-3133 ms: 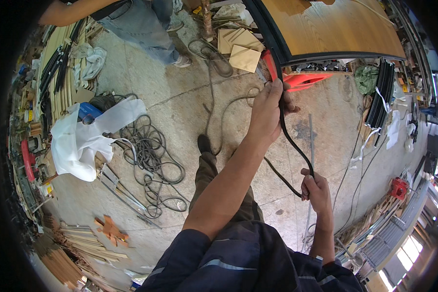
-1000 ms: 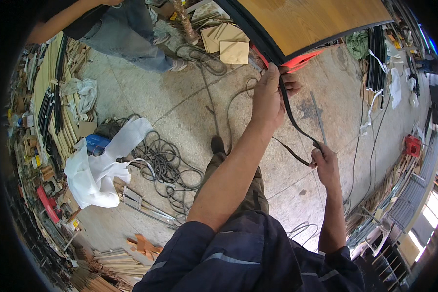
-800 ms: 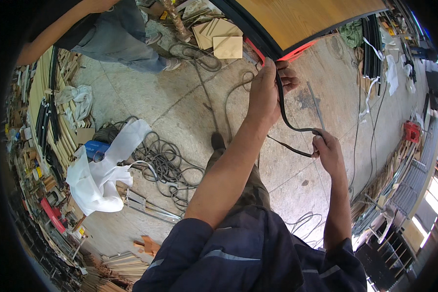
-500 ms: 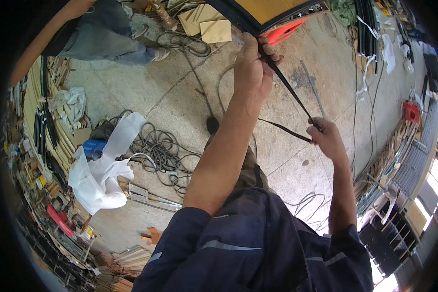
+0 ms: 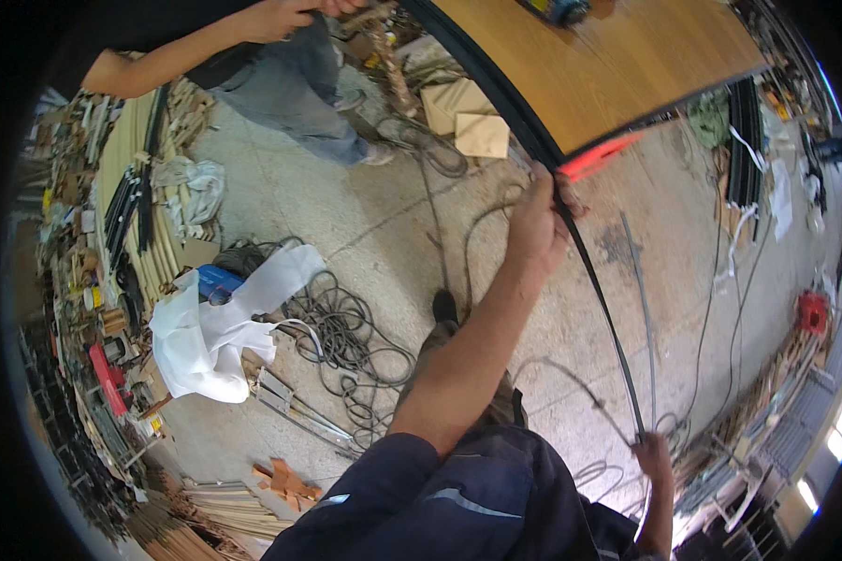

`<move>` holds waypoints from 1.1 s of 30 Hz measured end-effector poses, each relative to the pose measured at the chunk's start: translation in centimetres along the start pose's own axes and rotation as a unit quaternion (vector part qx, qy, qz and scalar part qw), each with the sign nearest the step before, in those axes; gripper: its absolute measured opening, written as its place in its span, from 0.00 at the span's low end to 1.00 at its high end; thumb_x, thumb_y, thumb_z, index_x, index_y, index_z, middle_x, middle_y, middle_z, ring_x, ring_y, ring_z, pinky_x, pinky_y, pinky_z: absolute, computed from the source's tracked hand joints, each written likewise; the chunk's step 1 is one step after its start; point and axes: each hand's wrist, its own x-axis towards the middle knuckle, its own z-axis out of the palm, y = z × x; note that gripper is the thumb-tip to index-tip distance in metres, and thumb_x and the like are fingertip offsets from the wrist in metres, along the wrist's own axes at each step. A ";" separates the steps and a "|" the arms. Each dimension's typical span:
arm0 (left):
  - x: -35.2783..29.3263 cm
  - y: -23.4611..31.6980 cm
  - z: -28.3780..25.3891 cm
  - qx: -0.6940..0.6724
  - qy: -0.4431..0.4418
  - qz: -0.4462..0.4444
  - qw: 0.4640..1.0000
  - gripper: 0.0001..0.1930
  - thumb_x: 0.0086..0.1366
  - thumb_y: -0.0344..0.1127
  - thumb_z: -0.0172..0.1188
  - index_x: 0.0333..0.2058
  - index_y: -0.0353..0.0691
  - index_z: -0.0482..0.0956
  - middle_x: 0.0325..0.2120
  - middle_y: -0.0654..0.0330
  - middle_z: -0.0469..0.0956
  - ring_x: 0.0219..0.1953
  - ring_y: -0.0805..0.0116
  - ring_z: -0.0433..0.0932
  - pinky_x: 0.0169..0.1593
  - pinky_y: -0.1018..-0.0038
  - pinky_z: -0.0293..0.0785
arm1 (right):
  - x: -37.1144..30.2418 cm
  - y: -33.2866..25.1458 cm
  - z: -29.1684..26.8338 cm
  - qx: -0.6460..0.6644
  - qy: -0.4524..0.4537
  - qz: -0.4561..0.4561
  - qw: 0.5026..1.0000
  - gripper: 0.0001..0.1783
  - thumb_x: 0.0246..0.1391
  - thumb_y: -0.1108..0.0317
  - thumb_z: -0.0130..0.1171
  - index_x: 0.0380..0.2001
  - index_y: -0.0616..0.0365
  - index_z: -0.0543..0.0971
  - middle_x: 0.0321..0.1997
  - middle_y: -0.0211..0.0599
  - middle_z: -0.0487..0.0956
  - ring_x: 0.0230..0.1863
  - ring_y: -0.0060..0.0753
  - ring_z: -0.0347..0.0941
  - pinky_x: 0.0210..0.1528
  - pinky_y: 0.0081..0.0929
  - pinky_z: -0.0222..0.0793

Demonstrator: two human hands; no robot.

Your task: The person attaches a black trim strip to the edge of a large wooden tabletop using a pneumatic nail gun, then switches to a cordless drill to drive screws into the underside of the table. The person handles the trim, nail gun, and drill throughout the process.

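Observation:
A long thin black flexible strip [image 5: 601, 297], like a rubber seal, runs from the near corner of a wood-coloured panel [image 5: 617, 70] with a black edge down to the lower right. Just at that corner, my left hand [image 5: 536, 224] has its fingers closed round the strip, its fingertips partly hidden behind it. Farther down and nearer my body, my right hand [image 5: 653, 456] grips the strip's lower part. Between the two hands the strip looks nearly straight. Something bright red [image 5: 601, 159] shows beneath the panel's near edge.
At the upper left stands another person [image 5: 290, 103], with hands by the panel's far end. Tangled cable [image 5: 351, 327], white sheeting [image 5: 196, 346] and a blue object [image 5: 220, 283] lie on the concrete floor to the left. Boards [image 5: 482, 136] lie beyond; a grey rod [image 5: 639, 299] is at the right.
My right hand has moved down and away from my left, leaving a longer length of strip between them. More of the panel shows, and the other person's hands have come into view.

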 end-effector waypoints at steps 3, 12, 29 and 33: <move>-0.2 -0.2 -0.1 0.009 -0.005 0.001 1.000 0.18 0.73 0.55 0.49 0.36 0.46 0.74 0.23 0.69 0.74 0.26 0.72 0.73 0.42 0.68 0.73 | -5.6 8.4 -0.6 -0.096 -0.016 0.068 0.993 0.13 0.42 0.65 0.64 0.29 0.63 0.82 0.22 0.48 0.79 0.28 0.38 0.78 0.31 0.40 0.68; -0.5 0.1 0.8 -0.038 -0.001 -0.006 0.999 0.20 0.72 0.55 0.50 0.35 0.42 0.75 0.22 0.68 0.72 0.25 0.71 0.72 0.40 0.67 0.74 | -21.0 21.9 -3.2 -0.030 -0.076 0.344 0.935 0.14 0.49 0.62 0.58 0.25 0.64 0.82 0.22 0.48 0.81 0.24 0.43 0.80 0.26 0.39 0.73; -0.9 0.0 0.7 -0.021 -0.034 0.021 0.999 0.21 0.75 0.53 0.46 0.37 0.41 0.75 0.24 0.65 0.76 0.28 0.68 0.75 0.41 0.66 0.74 | -18.5 16.3 -7.0 0.175 -0.159 0.657 0.716 0.14 0.54 0.64 0.55 0.30 0.65 0.82 0.25 0.41 0.84 0.23 0.35 0.81 0.25 0.31 0.77; -2.6 -0.3 1.2 0.000 -0.002 0.020 1.000 0.19 0.76 0.51 0.44 0.38 0.42 0.75 0.25 0.65 0.75 0.29 0.69 0.74 0.43 0.64 0.74 | -21.8 13.8 -4.8 -0.017 -0.047 0.475 0.878 0.14 0.56 0.65 0.54 0.33 0.66 0.82 0.26 0.41 0.84 0.24 0.34 0.81 0.25 0.30 0.79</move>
